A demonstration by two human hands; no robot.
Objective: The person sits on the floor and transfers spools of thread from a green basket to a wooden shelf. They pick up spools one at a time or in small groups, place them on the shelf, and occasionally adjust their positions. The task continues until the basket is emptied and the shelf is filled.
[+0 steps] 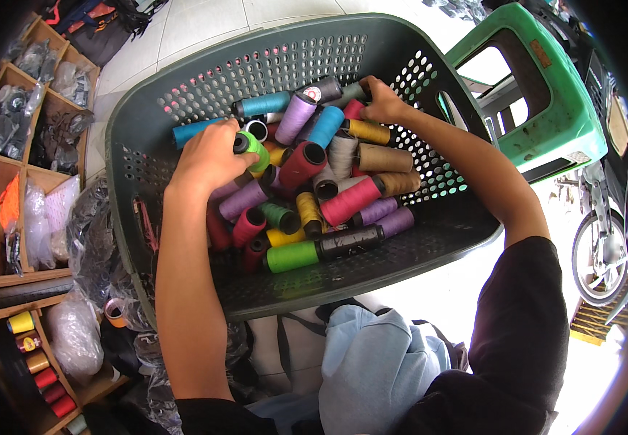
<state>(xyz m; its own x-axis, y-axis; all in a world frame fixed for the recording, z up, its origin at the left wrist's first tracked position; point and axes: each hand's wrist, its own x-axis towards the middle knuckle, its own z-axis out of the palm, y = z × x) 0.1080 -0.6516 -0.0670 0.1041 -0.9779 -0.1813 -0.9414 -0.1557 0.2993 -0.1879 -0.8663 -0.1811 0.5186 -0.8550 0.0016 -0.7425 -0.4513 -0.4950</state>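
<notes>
A large dark green plastic basket (256, 308) with perforated walls holds a heap of thread spools in many colours. My left hand (209, 159) is inside its left part, closed around a bright green thread spool (257, 152), with a blue spool (196, 132) just behind the knuckles. Deep on the far right side of the heap, my right hand (385, 101) has its fingers curled at the end of a grey-green thread spool (350, 94). A red spool (355, 110) lies by its thumb. Purple (296, 118), crimson (303, 164) and tan spools (386, 158) lie between the hands.
Wooden shelves (38, 174) with bagged goods and several thread spools (46, 377) line the left. A green plastic stool (567, 109) stands against the basket's right side, with a wheel (600, 257) beyond it. Light blue cloth (372, 362) is below the basket.
</notes>
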